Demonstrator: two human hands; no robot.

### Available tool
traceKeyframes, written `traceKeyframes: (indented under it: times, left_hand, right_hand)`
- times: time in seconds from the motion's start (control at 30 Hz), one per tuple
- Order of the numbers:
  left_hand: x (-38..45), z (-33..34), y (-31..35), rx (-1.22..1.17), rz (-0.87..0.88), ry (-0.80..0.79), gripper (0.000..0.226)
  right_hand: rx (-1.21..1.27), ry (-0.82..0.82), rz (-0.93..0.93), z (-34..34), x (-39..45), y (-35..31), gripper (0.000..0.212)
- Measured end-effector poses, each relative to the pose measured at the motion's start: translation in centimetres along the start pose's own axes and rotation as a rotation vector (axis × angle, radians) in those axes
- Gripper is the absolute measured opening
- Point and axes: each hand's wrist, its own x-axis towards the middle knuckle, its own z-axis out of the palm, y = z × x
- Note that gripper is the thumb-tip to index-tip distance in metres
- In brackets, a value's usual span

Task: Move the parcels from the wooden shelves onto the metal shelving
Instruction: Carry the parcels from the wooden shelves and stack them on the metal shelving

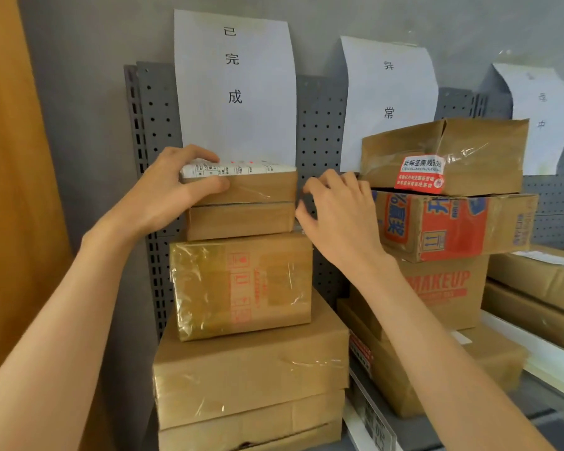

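The left hand [163,187] grips the top parcel [241,187] at its 9 o'clock end; the right hand [336,216], fingers loosely spread, is at its 3 o'clock end. The parcel tops a stack [245,320] on the metal shelving [319,131].

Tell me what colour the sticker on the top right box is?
The sticker is red and white, seen in the head view.
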Motion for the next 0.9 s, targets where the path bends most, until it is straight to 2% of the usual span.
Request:
traceKeyframes:
  times: [0.17, 0.27, 0.43, 0.53, 0.7, 0.9]
  left_hand:
    - [-0.3, 0.8, -0.8, -0.03, -0.019, 0.06, 0.061]
    - [-1.5, 1.0, -0.2, 0.022, 0.021, 0.195, 0.058]
    - [-5.3, 1.2, 1.2, 0.257, 0.179, 0.421, 0.049]
    - [-9.3, 1.8, 1.6, 0.267, 0.225, 0.497, 0.04]
    - [-17.2, 3.3, -0.2, 0.398, 0.253, 0.46, 0.031]
    - [-26.3, 5.3, -1.4, 0.439, 0.185, 0.245, 0.025]
  right_hand:
    - [0.013, 0.002, -0.011, 0.2, -0.3, 0.3, 0.027]
    - [0.018, 0.044, -0.018, -0.1, -0.6, 0.3, 0.025]
    - [0.031, 0.107, -0.012, -1.6, -2.2, -0.9, 0.022]
    - [0.036, 0.112, -0.023, -2.7, -4.2, -2.6, 0.022]
    - [0.092, 0.104, -0.045, -4.8, -10.9, -6.1, 0.026]
    - [0.042, -0.091, -0.031, -5.7, -20.8, -10.7, 0.024]
